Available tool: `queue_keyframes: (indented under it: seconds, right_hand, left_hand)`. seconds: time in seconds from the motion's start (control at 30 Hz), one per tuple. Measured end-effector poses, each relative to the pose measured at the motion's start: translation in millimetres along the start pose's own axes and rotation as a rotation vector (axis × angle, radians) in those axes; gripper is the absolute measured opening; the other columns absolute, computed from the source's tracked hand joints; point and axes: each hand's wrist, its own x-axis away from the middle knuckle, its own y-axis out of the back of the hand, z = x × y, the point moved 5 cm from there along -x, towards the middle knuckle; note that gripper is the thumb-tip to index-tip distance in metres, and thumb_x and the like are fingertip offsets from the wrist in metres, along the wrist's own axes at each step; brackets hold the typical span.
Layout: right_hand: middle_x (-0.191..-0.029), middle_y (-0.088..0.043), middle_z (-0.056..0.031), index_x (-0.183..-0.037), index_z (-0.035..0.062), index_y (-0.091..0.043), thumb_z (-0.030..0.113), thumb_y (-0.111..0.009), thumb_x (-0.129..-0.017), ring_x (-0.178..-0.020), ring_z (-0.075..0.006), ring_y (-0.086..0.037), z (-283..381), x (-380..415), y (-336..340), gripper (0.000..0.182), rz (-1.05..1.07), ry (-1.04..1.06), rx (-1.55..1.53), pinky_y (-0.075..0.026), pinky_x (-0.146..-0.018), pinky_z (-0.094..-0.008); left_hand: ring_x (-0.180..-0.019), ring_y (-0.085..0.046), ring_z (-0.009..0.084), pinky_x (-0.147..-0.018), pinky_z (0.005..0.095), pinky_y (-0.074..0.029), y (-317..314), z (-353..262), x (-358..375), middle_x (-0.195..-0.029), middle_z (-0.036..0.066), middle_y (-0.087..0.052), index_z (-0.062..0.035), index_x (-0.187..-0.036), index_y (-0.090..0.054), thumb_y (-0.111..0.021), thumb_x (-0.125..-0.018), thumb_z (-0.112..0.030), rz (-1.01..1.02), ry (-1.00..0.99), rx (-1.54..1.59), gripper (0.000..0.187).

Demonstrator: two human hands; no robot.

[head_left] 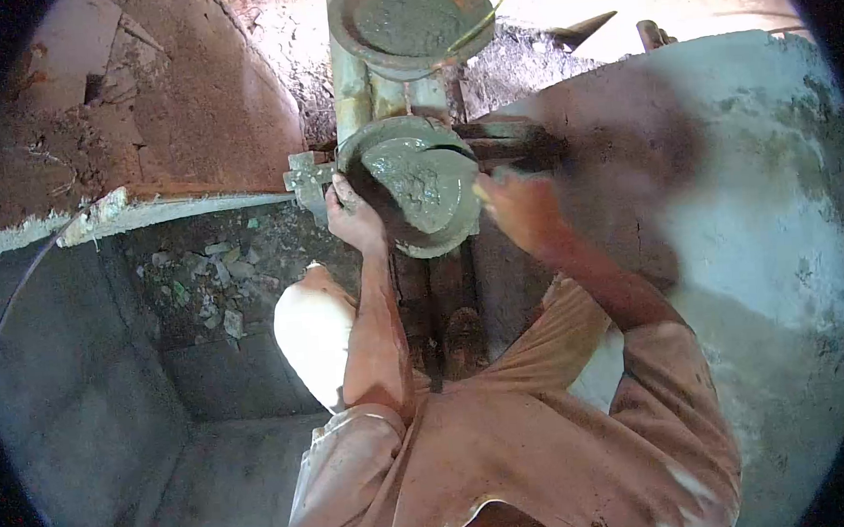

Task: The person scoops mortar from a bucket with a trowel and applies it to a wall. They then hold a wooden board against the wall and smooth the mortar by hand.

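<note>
A round, mortar-caked pan (459, 232) of wet grey mortar (417, 182) is in front of me, tilted towards me. My left hand (356, 217) grips its left rim, thumb up along the edge. To the right of the pan, my right hand (523, 209) is closed around the light yellowish handle of a trowel (452, 150), slightly blurred. The trowel's dark, thin blade reaches over the pan's upper right, touching or just above the mortar. Beyond stands a bucket (339, 37) with more wet mortar and a yellow-green handle (486, 22).
Upright bamboo or pipe lengths (352, 99) and a wooden beam (511, 142) lie behind the pan. A curved plastered wall (766, 204) rises on the right. Broken rubble (225, 276) lies below left, beside a grey wall (50, 344) and a rough-edged slab (187, 205).
</note>
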Motion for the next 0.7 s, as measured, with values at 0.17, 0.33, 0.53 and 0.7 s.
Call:
queue_keyframes:
  seconds: [0.17,0.33,0.53,0.7]
  right_hand:
    - [-0.075,-0.067,-0.0169,-0.120,0.0071,-0.056,0.015,-0.053,-0.088,-0.068,-0.0332,-0.068,58,-11,-71,0.032,-0.019,-0.029,-0.053,-0.052,-0.053,-0.0450]
    - [-0.080,-0.068,-0.0144,-0.118,0.0113,-0.060,0.020,-0.057,-0.088,-0.065,-0.0291,-0.067,49,38,-7,0.031,0.150,0.190,-0.059,-0.052,-0.054,-0.0454]
    - [-0.079,-0.068,-0.0100,-0.110,0.0158,-0.064,0.024,-0.057,-0.088,-0.067,-0.0289,-0.068,32,-46,36,0.024,-0.102,0.224,0.150,-0.052,-0.056,-0.0442]
    - [-0.090,-0.069,-0.0055,-0.116,0.0070,-0.061,0.015,-0.056,-0.086,-0.077,-0.0189,-0.067,99,-33,1,0.032,-0.108,0.283,0.411,-0.049,-0.061,-0.0334]
  left_hand:
    - [-0.081,-0.065,0.0403,-0.076,0.0453,-0.049,-1,10,-7,-0.091,0.027,-0.068,0.0057,-0.102,-0.068,-0.052,-0.097,-0.041,-0.057,-0.066,-0.081,0.050]
    - [-0.083,-0.066,0.0395,-0.075,0.0447,-0.051,-3,10,-8,-0.094,0.025,-0.069,0.0034,-0.103,-0.069,-0.052,-0.098,-0.039,0.009,0.004,-0.037,0.046]
    - [-0.075,-0.060,0.0436,-0.069,0.0459,-0.047,4,8,-11,-0.082,0.024,-0.064,0.0005,-0.094,-0.065,-0.054,-0.098,-0.031,-0.099,-0.068,-0.020,0.033]
    - [-0.077,-0.060,0.0442,-0.069,0.0449,-0.047,6,23,-8,-0.083,0.024,-0.064,-0.0026,-0.096,-0.066,-0.052,-0.098,-0.037,-0.087,0.065,-0.076,0.037]
